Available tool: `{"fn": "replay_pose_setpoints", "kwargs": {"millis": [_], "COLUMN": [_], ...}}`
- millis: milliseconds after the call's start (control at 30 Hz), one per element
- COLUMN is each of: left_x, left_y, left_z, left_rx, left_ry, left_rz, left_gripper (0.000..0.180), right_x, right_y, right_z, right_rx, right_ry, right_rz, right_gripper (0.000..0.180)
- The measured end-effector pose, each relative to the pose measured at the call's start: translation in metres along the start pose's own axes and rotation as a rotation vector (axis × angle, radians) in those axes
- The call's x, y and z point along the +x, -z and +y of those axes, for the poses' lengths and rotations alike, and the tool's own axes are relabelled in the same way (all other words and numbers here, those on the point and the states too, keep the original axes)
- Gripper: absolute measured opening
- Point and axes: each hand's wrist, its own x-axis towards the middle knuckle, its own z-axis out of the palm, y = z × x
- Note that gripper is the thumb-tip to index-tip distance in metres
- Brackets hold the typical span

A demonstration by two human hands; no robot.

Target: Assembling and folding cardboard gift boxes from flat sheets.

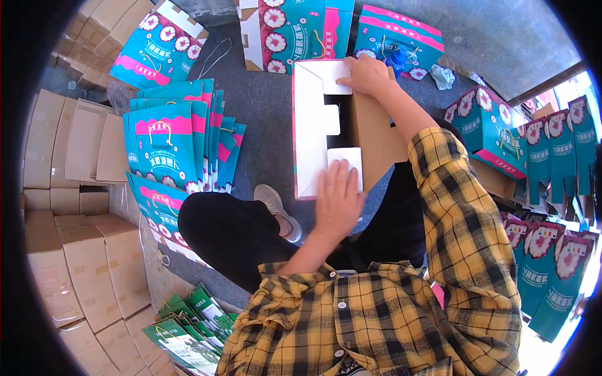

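Observation:
A cardboard gift box (308, 128) with white inner faces and a plain brown side stands in front of me above my lap. White tabs fold partly over its dark opening. My right hand (367, 76) grips the far corner, its thumb on the far white tab and its fingers over the edge. My left hand (338, 199) lies with fingers stretched out on the near white tab (345, 161); it is slightly blurred. The box's contents are hidden.
Flat teal-and-pink cartons (160, 141) lean in a stack at left. Finished teal boxes (401, 41) stand at the back, with a blue bottle (396, 59) beside them. Brown cartons (81, 263) pile at far left. Green bags (188, 332) lie near left; more teal packaging (558, 269) stands right.

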Motion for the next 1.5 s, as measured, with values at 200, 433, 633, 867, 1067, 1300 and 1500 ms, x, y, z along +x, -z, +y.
{"fn": "replay_pose_setpoints", "kwargs": {"millis": [200,433,633,867,1067,1300,1500], "left_x": [0.02,-0.009,-0.029,-0.021,-0.025,-0.023,-0.018], "left_y": [-0.002,0.033,0.038,0.026,0.019,0.018,0.024], "left_z": [0.016,-0.041,-0.049,-0.049,-0.05,-0.057,-0.053], "left_rx": [-0.09,-0.006,-0.254,-0.562,-0.311,0.06,0.11], "left_ry": [0.139,0.119,0.323,0.61,0.504,0.348,0.278], "left_rz": [-0.137,-0.047,-0.128,0.256,0.257,0.397,-0.095], "left_gripper": [0.051,0.037,0.033,0.07,0.068,0.068,0.055], "right_x": [-0.005,-0.009,-0.013,-0.03,-0.04,-0.048,-0.069], "right_y": [0.005,0.016,0.025,0.012,0.025,0.021,-0.006], "right_z": [-0.004,0.02,0.028,0.028,0.017,-0.002,-0.025], "right_rx": [0.042,0.059,0.037,0.38,0.255,0.343,0.087], "right_ry": [0.032,0.061,0.068,0.532,0.476,0.316,0.732], "right_rz": [0.053,-0.122,-0.448,-0.146,-0.361,-0.155,-0.114], "right_gripper": [0.055,0.031,0.029,0.037,0.065,0.075,0.071]}}
